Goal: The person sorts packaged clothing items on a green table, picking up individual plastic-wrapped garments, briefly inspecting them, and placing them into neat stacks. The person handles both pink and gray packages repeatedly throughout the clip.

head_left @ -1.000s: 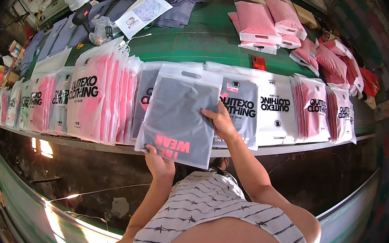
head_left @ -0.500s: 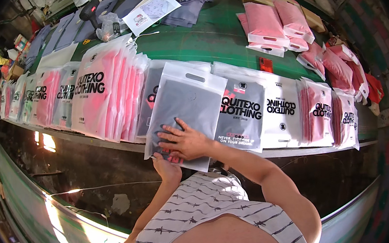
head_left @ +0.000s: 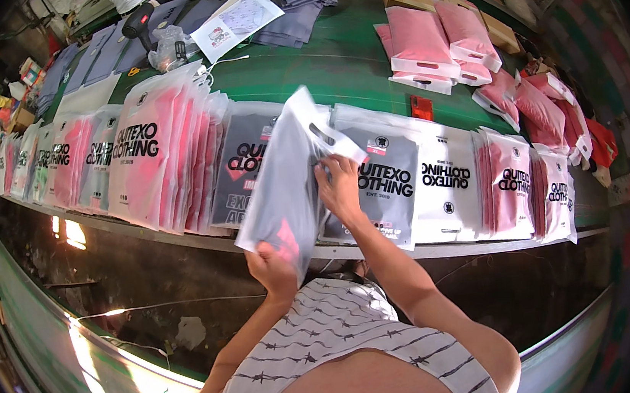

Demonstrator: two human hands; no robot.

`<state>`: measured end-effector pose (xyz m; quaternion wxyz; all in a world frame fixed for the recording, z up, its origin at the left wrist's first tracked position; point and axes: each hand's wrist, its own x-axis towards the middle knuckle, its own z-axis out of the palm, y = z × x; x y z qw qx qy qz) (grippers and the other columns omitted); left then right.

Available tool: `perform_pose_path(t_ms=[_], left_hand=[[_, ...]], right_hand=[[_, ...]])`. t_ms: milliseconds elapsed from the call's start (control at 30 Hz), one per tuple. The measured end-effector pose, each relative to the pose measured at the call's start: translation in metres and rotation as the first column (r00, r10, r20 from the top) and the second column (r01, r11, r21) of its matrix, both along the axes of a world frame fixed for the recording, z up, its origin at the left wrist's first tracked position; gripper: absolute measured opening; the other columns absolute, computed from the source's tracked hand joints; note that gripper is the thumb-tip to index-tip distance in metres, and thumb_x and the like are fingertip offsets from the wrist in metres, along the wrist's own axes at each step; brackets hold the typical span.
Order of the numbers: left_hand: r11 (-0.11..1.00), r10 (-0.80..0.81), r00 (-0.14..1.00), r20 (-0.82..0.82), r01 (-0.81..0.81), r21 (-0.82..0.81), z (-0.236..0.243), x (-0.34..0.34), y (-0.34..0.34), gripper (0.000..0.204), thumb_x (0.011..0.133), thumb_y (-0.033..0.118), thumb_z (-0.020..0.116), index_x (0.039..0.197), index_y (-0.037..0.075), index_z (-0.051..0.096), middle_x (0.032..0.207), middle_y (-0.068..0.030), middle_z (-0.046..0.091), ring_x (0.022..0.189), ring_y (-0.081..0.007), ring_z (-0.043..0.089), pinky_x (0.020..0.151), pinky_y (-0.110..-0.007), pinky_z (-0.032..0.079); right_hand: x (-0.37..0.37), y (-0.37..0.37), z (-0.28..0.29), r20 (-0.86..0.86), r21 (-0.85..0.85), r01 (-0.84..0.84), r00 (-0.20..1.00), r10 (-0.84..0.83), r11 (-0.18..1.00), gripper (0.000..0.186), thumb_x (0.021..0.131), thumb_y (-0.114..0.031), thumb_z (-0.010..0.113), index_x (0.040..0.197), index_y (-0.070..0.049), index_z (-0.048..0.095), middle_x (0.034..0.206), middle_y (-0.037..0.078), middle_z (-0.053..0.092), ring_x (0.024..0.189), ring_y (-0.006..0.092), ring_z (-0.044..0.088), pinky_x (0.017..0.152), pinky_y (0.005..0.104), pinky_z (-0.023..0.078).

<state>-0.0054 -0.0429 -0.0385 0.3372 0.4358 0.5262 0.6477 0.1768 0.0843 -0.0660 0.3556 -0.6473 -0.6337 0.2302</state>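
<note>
A frosted plastic garment bag (head_left: 280,173) with a dark grey folded garment inside is tilted up and bent lengthwise above the table edge. A pink patch shows low on it. My left hand (head_left: 271,266) is closed around its bottom edge, thumb in front. My right hand (head_left: 339,182) pinches the bag's right side, just below the slot handle at its top. Behind it to the left lies another bagged dark garment (head_left: 247,154) with bold printing. To the right, beyond my right hand, is a similar bag (head_left: 382,166) lying flat.
Stacks of bagged pink garments (head_left: 145,149) line the table edge at left. Further right are a white printed bag (head_left: 448,182) and more pink bags (head_left: 506,184). On the green table (head_left: 317,70) lie a red item (head_left: 421,107), a tape-gun-like tool (head_left: 138,25) and pink bags (head_left: 419,36).
My right hand has gone from lying flat on the bag to gripping its right side. The bag has turned up and bent, and my left hand stays on its lower edge.
</note>
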Motion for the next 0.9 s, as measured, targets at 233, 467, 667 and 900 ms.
perform_pose_path(t_ms=[233, 467, 667, 900], left_hand=[[0.58, -0.182, 0.541, -0.821, 0.734, 0.355, 0.074, 0.088, 0.031, 0.036, 0.094, 0.01, 0.061, 0.129, 0.001, 0.058, 0.142, -0.0213, 0.057, 0.13, -0.0369, 0.058, 0.113, -0.062, 0.036], [0.574, -0.209, 0.211, -0.955, 0.817, 0.054, -0.029, 0.161, 0.033, 0.038, 0.094, 0.014, 0.061, 0.13, 0.002, 0.058, 0.148, -0.0176, 0.05, 0.134, -0.0335, 0.054, 0.114, -0.063, 0.033], [0.563, -0.288, -0.044, -0.957, 0.8, -0.206, -0.047, 0.164, 0.013, 0.05, 0.097, 0.024, 0.057, 0.144, 0.006, 0.053, 0.154, -0.0126, 0.045, 0.146, -0.0318, 0.038, 0.118, -0.07, 0.015], [0.531, -0.423, -0.051, -0.905, 0.795, -0.293, -0.019, 0.16, 0.013, 0.06, 0.095, 0.03, 0.063, 0.15, 0.013, 0.049, 0.163, -0.0133, 0.033, 0.15, -0.034, 0.03, 0.117, -0.072, 0.014]], right_hand=[[0.074, -0.049, 0.093, -0.984, -0.038, -0.172, -0.163, -0.066, 0.984, 0.096, 0.095, -0.08, 0.036, 0.148, 0.0, 0.043, 0.138, 0.021, 0.058, 0.115, 0.0343, 0.063, 0.099, 0.0471, 0.053], [0.173, -0.051, 0.019, -0.796, -0.337, 0.103, 0.499, -0.342, 0.936, 0.035, 0.086, 0.002, 0.066, 0.12, 0.005, 0.06, 0.105, 0.012, 0.07, 0.09, 0.0219, 0.068, 0.078, 0.0339, 0.056], [0.183, -0.066, -0.018, -0.451, -0.267, 0.333, 0.786, -0.422, 0.904, 0.048, 0.08, -0.004, 0.073, 0.123, 0.008, 0.058, 0.107, 0.02, 0.072, 0.095, 0.0258, 0.069, 0.084, 0.0355, 0.054], [0.181, -0.06, -0.026, -0.288, -0.211, 0.421, 0.835, -0.468, 0.882, 0.072, 0.077, -0.012, 0.077, 0.139, 0.012, 0.049, 0.116, 0.028, 0.07, 0.105, 0.0303, 0.069, 0.091, 0.0358, 0.053]])
